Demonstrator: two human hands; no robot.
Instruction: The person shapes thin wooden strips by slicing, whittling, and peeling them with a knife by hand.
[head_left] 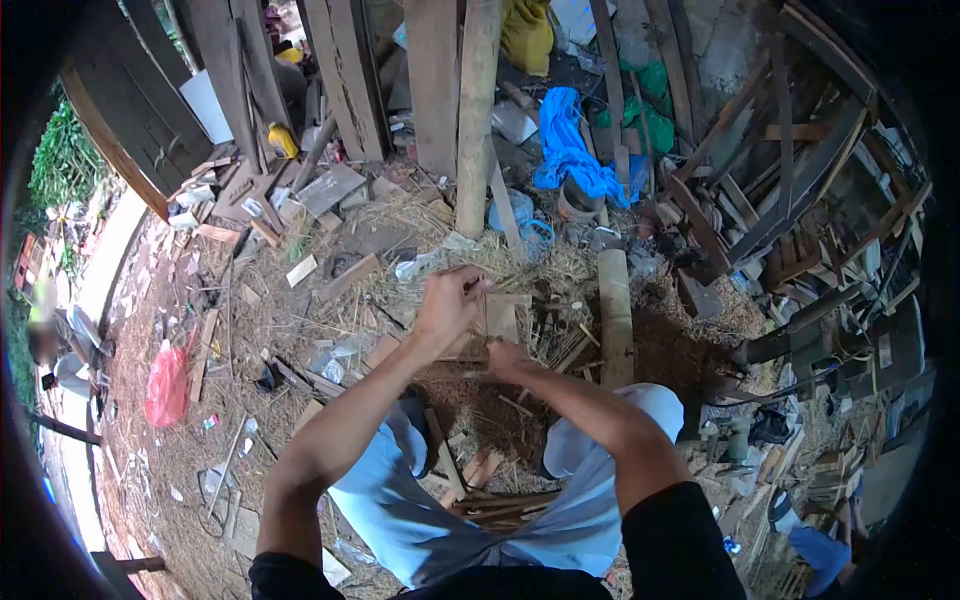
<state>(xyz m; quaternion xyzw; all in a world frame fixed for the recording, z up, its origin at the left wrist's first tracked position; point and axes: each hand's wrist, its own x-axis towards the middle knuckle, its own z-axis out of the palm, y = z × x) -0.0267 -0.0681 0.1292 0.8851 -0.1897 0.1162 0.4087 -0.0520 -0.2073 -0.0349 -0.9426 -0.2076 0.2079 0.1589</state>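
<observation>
Straw, wood chips and offcuts cover the dirt floor (290,330) of this open shed, and right in the thick of it sits a person in pale blue trousers (400,510). Over on the right, a dark panel (898,345) carries a small pale label (885,350), its print too small for me to read from here. Now to the hands! Up goes the left hand (452,303), fingers curled and pinched together on the upper end of a thin strip (486,318). That strip runs down, nearly upright, towards the right hand (508,359), set lower and nearer the knees; its fingers are largely hidden, so I can't tell whether they grip the strip's lower end. Behind it lies a flat wooden board (508,318). Both forearms reach forward and converge, the left stretched further, wrist bent inward; the right angles across above the knee. Beyond, a bamboo post (475,130) stands by a bright blue tarp (565,145).
</observation>
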